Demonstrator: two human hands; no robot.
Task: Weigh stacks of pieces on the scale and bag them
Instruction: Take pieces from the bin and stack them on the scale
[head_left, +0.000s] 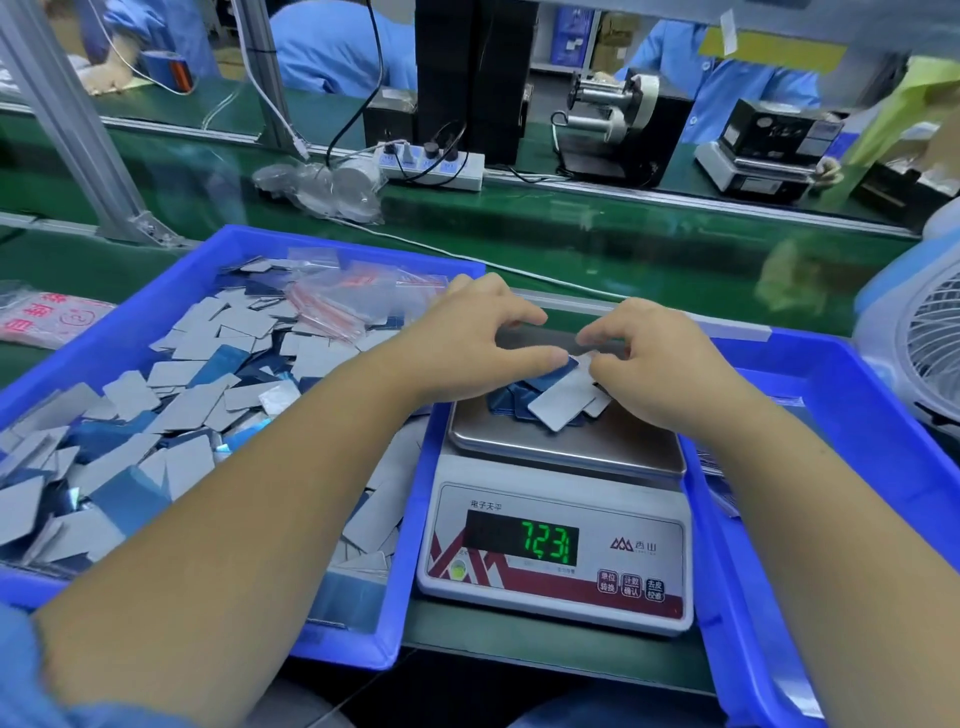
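Flat rectangular pieces (558, 402), grey on one face and glossy blue on the other, lie in a loose heap on the scale (558, 525), on its brushed steel pan. Both hands are curled over the heap: the left hand (470, 340) pinches a blue piece at thumb and fingertips, and the right hand (657, 358) pinches a grey one beside it. The green display reads 72.31 (the decimal point is faint). Many more pieces fill the blue plastic bin (171, 296) to the left, with clear red-striped bags (343, 306).

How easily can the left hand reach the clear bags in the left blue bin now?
Probably yes: the left hand is beside the clear bags, which lie uncovered on top, but it first must release the pieces.
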